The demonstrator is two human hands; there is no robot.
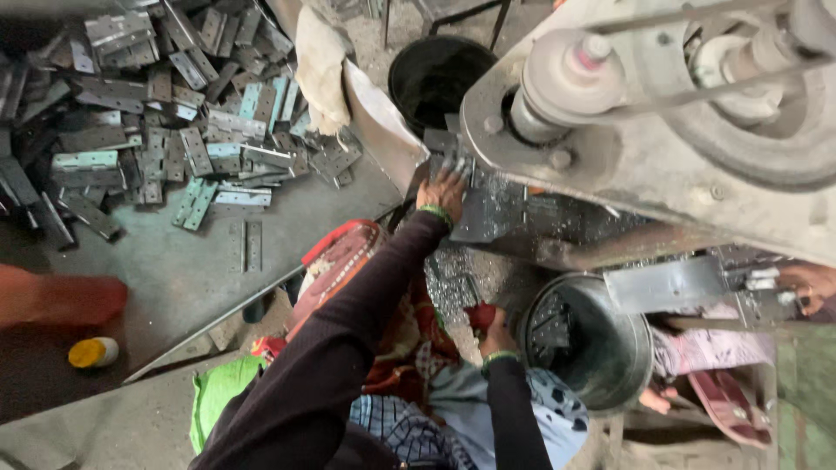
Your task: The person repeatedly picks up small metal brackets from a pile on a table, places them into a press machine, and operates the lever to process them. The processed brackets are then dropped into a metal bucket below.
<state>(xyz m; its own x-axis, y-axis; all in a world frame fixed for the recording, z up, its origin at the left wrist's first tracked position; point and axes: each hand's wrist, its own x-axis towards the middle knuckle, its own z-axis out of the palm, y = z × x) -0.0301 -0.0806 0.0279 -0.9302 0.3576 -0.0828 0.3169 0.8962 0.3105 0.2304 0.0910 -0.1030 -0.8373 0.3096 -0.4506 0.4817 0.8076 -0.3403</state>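
My left hand [441, 193] reaches forward to the bed of a grey machine [644, 148]. Its fingertips rest on dark metal hinge plates [446, 144] at the machine's edge; whether it grips them is unclear. My right hand [496, 335] is close to my body, curled around a small red cloth [479, 315], beside the rim of a metal bucket [623, 370] that holds dark metal pieces. Both wrists carry green bangles, and both arms are in dark sleeves.
A big heap of grey and pale green hinges [165, 113] lies on a table at the left, with a yellow-capped bottle [93, 352] near its front. A black bucket [435, 74] and a white sack [326, 65] stand behind. Another person's hand [810, 287] and sandalled foot [710, 400] are at the right.
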